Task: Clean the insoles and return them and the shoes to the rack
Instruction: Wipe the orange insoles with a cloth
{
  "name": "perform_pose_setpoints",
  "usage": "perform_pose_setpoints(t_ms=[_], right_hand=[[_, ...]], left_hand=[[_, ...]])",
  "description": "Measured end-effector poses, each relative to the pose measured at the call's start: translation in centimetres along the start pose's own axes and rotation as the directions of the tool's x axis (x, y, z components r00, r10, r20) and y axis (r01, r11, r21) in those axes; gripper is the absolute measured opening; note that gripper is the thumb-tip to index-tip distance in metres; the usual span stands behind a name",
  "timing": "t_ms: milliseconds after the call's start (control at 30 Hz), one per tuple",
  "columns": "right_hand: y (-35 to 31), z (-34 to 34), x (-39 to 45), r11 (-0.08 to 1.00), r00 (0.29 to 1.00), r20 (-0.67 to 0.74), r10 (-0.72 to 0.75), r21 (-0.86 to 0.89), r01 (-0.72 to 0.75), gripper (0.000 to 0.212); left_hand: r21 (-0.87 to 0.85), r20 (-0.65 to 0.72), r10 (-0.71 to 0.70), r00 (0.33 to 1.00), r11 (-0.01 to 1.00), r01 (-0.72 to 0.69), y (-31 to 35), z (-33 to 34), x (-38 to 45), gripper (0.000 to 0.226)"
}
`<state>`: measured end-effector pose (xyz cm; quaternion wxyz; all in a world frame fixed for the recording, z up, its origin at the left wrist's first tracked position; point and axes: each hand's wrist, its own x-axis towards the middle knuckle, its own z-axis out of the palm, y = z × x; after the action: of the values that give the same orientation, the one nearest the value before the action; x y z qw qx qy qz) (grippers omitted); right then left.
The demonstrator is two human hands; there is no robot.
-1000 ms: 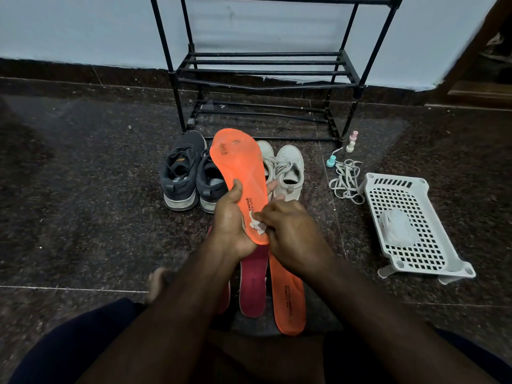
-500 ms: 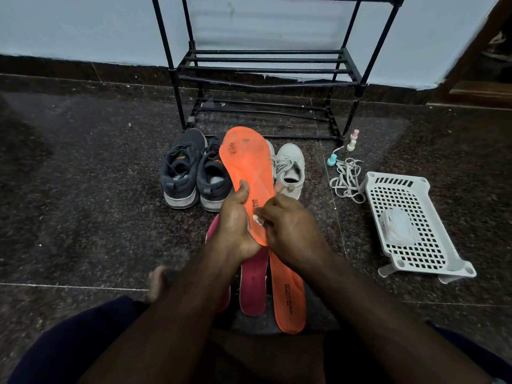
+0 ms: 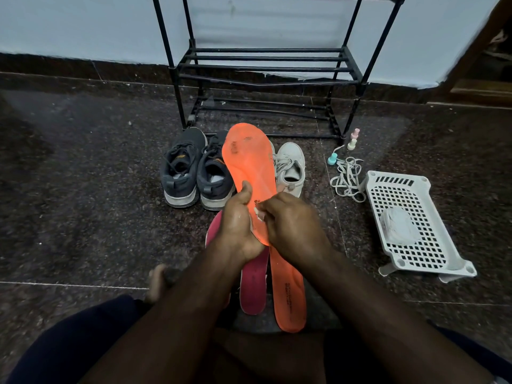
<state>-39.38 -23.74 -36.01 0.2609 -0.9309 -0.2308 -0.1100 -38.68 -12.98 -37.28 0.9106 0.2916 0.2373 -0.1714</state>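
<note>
An orange insole (image 3: 250, 173) is being wiped.
It is held by the left hand (image 3: 237, 223) and rubbed with a small white wipe (image 3: 259, 214) pinched in the right hand (image 3: 291, 223); the rack (image 3: 266, 67) is not yet filled.

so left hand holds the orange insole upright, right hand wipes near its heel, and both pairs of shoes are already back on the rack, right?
Not quite. The head view shows the dark shoes and white shoes on the floor in front of the rack. The rest stands: left hand holds the orange insole; right hand wipes near its heel.

Matt orange foam insole (image 3: 250, 164), scuffed at the toe; black metal rack (image 3: 266, 67) with a painted look; white perforated plastic basket (image 3: 432, 253); dark knit-cloth sneakers (image 3: 181, 173); speckled, polished stone floor (image 3: 97, 189)
</note>
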Motion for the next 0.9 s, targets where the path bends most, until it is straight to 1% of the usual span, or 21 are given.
perform_pose_setpoints(t_ms=[133,200,233,267,367,400,433,467,567,633,700,733,833,867,900], right_hand=[[0.0,-1.1,-0.5,0.998,0.979,0.198,0.054,0.008,-0.056,0.016],[0.0,-1.6,-0.9,0.996,0.964,0.259,0.055,0.059,-0.072,0.014],[0.0,-1.7,-1.1,0.993,0.964,0.261,0.053,0.091,-0.079,0.013],[0.0,-1.8,-1.1,0.99,0.971,0.23,0.059,0.113,-0.087,0.011],[0.8,-1.6,0.3,0.988,0.997,-0.013,0.082,0.129,-0.08,0.009],[1.0,-1.5,0.7,0.99,0.995,-0.06,0.08,0.117,-0.072,0.009],[1.2,-1.3,0.9,0.992,0.995,-0.057,0.078,0.1,-0.072,0.009],[1.2,-1.1,0.9,0.994,0.997,-0.014,0.078,0.079,-0.076,0.01],[0.7,-0.7,-0.1,0.994,0.982,0.16,0.1,0.018,-0.104,0.014],[0.5,-0.9,-0.6,0.991,0.971,0.212,0.111,0.047,-0.124,0.012],[0.3,-1.4,-0.8,0.977,0.964,0.23,0.134,0.135,-0.168,0.008],[0.2,-1.5,-0.8,0.969,0.965,0.215,0.147,0.166,-0.185,0.007],[0.5,-1.4,0.0,0.969,0.983,0.03,0.182,0.161,-0.185,0.01],[0.5,-1.4,0.2,0.973,0.983,0.002,0.184,0.143,-0.183,0.011],[0.4,-1.3,0.2,0.974,0.982,0.009,0.187,0.127,-0.186,0.012]], left_hand=[[0.024,0.005,-0.015,1.0,1.0,0.015,0.2,0.4,-0.2,0.07],[0.032,-0.002,0.008,1.0,0.999,-0.008,0.6,0.4,-0.2,0.07],[0.037,-0.008,0.014,1.0,0.999,-0.014,0.8,0.4,-0.3,0.071],[0.042,-0.006,0.012,1.0,0.999,-0.011,0.9,0.5,-0.4,0.072],[0.001,0.013,0.012,1.0,1.0,-0.012,0.5,0.4,-0.4,0.068],[-0.012,0.015,0.015,1.0,1.0,-0.015,0.3,0.4,-0.4,0.065],[-0.01,0.016,0.018,1.0,1.0,-0.017,0.2,0.4,-0.4,0.064],[0.001,0.018,0.022,1.0,1.0,-0.022,0.1,0.5,-0.5,0.064],[0.03,0.009,0.029,1.0,0.999,-0.029,0.3,0.3,-0.2,0.071],[0.022,-0.001,0.032,0.999,0.999,-0.032,0.6,0.3,-0.2,0.073],[-0.011,0.001,0.067,0.998,0.998,-0.067,0.9,0.1,0.2,0.07],[-0.024,-0.001,0.075,0.997,0.997,-0.075,1.0,0.1,0.1,0.068],[-0.028,0.029,0.051,0.998,0.998,-0.05,0.8,0.6,-0.3,0.072],[-0.031,0.042,0.043,0.998,0.999,-0.042,0.7,0.7,-0.5,0.074],[-0.037,0.043,0.044,0.998,0.998,-0.042,0.5,0.7,-0.4,0.073]])
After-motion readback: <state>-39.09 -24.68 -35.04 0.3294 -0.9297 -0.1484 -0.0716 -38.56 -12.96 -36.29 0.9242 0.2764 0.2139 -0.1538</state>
